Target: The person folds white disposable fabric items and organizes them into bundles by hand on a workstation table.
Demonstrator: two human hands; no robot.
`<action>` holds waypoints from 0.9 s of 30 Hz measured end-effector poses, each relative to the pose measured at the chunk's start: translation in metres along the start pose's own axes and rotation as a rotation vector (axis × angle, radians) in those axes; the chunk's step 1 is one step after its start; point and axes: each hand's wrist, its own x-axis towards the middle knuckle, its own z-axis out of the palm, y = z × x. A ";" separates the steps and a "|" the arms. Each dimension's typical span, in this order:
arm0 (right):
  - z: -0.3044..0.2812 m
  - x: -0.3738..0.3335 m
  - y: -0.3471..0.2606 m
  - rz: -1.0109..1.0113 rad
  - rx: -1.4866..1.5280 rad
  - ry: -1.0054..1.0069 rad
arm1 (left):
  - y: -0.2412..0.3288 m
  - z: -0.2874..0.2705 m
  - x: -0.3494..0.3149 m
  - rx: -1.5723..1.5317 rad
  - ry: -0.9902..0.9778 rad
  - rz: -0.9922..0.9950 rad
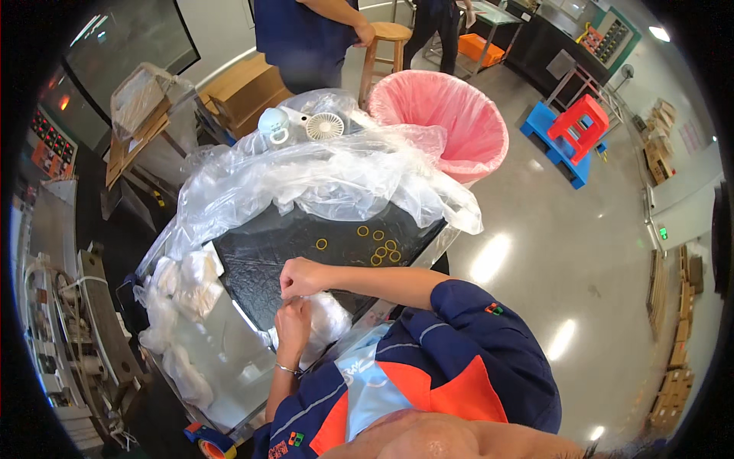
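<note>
My left hand [293, 323] is closed at the gathered top of a filled clear plastic bag [329, 320], which rests by the near edge of the table. Just above it, my right hand [303, 277] is a closed fist, almost touching the left. What the right fingers pinch is hidden. Beyond my hands a black mat [260, 245] covers part of the table. Several yellow rubber bands [379, 236] lie on its right side, and a single yellow rubber band [321, 244] sits nearer my right hand.
Crumpled clear plastic sheeting [306, 180] runs along the far edge, with a small white fan [325, 126] on it. Filled bags [187, 287] lie at the left. A pink-lined bin [489, 138] stands beyond the right corner. A person [306, 38] stands by a wooden stool [388, 32].
</note>
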 end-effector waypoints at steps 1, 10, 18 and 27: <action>0.004 0.001 0.003 -0.078 -0.113 0.078 | 0.002 0.001 0.002 -0.048 0.052 0.029; 0.017 -0.027 -0.006 -0.134 -0.652 0.099 | -0.012 0.004 0.004 -0.025 0.009 -0.038; 0.022 -0.049 -0.011 -0.156 -0.490 0.105 | -0.006 0.004 0.000 0.057 0.056 0.010; 0.023 -0.051 -0.002 -0.537 -0.461 0.355 | -0.002 0.007 -0.016 0.263 0.369 0.001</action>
